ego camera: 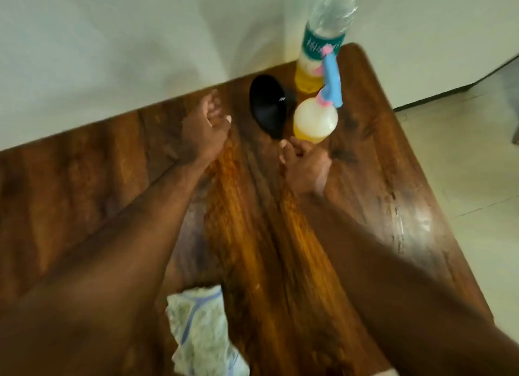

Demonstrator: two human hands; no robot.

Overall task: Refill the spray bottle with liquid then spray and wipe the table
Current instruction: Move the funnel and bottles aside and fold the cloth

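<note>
A small spray bottle (315,120) with yellow liquid and a blue-and-pink trigger head stands near the far corner of the wooden table (84,184). Behind it rises a tall clear plastic bottle (317,46) with a green label and a little yellow liquid at its bottom. A black funnel (268,105) lies on its side to the left of the spray bottle. My right hand (303,165) hovers just in front of the spray bottle, fingers loosely curled, holding nothing. My left hand (206,125) is left of the funnel, fingers apart and empty. A white-and-blue cloth (200,330) lies near the front edge.
A white wall runs behind the table's far edge. Pale floor tiles (474,162) show past the table's right edge. The picture is blurred by motion.
</note>
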